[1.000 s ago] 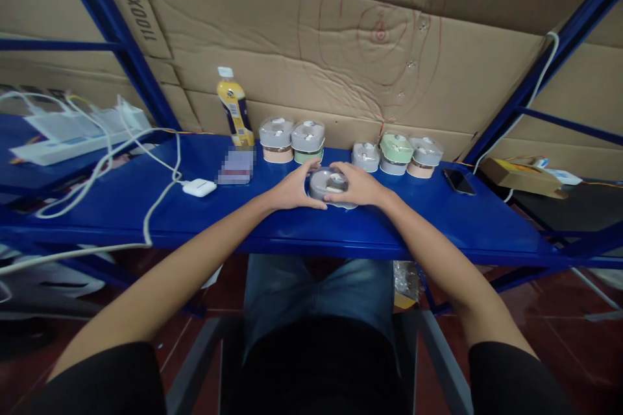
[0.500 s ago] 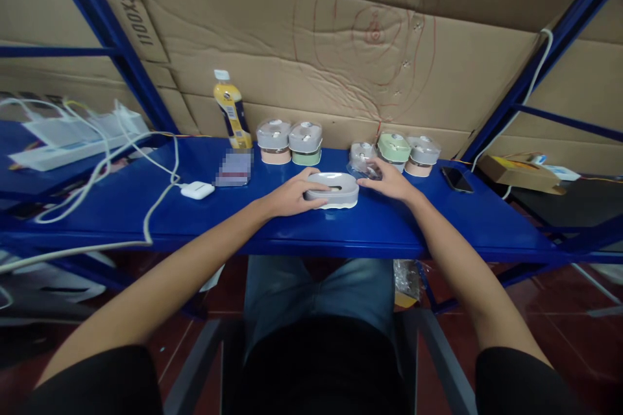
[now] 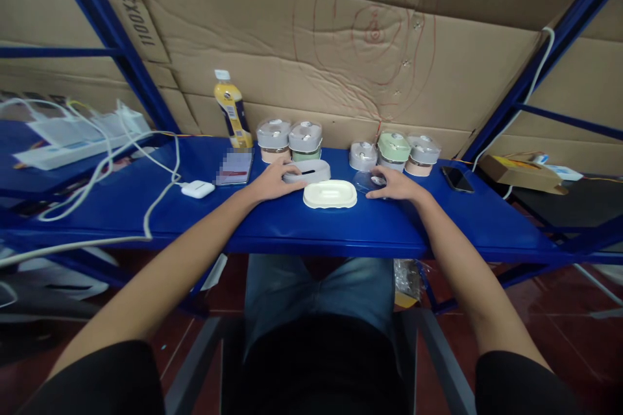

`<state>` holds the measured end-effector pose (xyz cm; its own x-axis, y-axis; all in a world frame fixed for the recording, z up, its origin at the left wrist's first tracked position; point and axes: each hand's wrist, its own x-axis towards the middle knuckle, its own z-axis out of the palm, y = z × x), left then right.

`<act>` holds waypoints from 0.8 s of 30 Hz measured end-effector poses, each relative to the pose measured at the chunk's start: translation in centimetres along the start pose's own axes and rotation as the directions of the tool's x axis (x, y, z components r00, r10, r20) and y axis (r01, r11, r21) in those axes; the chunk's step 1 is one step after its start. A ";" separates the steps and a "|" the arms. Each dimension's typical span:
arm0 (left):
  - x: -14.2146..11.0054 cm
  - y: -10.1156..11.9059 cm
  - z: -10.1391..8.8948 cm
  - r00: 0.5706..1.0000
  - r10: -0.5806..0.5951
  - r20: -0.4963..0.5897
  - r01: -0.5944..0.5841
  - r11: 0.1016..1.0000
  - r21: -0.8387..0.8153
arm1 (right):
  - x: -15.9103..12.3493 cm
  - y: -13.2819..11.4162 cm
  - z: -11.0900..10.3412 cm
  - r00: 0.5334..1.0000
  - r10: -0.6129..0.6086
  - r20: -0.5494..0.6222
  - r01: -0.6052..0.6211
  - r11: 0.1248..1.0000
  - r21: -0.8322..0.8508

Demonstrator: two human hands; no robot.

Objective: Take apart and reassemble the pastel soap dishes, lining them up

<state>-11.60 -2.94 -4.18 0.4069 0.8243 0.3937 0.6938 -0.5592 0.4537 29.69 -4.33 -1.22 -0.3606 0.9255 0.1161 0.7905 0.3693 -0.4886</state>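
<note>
My left hand (image 3: pixel 275 180) grips the left end of a grey oval shell (image 3: pixel 318 170) with a slot in its middle, just above or on the blue tabletop behind the cream tray. The cream oval tray (image 3: pixel 329 195) sits on the tabletop between my hands, touched by neither. On the right, my right hand (image 3: pixel 398 185) has its fingers closed on a clear plastic lid (image 3: pixel 361 182), low over the tabletop. Part of that lid is hidden by my fingers.
Lidded boxes stand along the back: grey-and-peach (image 3: pixel 274 137), grey-and-green (image 3: pixel 305 136), small grey (image 3: pixel 363 156), green-and-grey (image 3: pixel 394 148) and another grey-and-peach (image 3: pixel 423 152). A yellow bottle (image 3: pixel 233 110), white case (image 3: pixel 197 189), cable (image 3: pixel 148 220) and phone (image 3: pixel 457 179) lie around.
My right hand has taken the clear lid off to the right and lowered it. My left hand has lifted the grey shell away to the back left, uncovering the cream tray.
</note>
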 end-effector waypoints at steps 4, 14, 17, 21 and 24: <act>0.1 0.0 0.1 1.000 -0.010 -0.007 0.010 1.000 -0.026 | 0.0 -0.2 0.0 1.000 0.004 0.008 -0.004 1.000 -0.026; -1.1 5.4 1.4 0.965 0.256 -0.057 -0.262 0.954 -0.146 | -0.9 -0.3 -1.9 0.984 0.048 -0.174 -0.047 0.999 0.012; -1.2 6.0 2.0 0.971 0.238 0.018 -0.232 0.960 -0.156 | -1.0 -1.6 -1.5 0.952 -0.111 -0.286 0.156 0.978 0.138; -1.0 5.8 2.5 0.978 0.205 0.033 -0.195 0.961 -0.196 | -0.2 -4.7 0.6 0.915 -0.353 -0.194 0.384 0.910 0.155; -0.8 5.6 2.9 0.984 0.176 0.036 -0.162 0.955 -0.249 | 1.0 -6.8 2.2 0.883 -0.458 -0.102 0.468 0.876 0.115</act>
<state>-6.33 -6.45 -4.31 0.5435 0.7156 0.4388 0.4491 -0.6895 0.5683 22.82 -6.10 0.29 -0.6304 0.6565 0.4143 0.4670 0.7471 -0.4731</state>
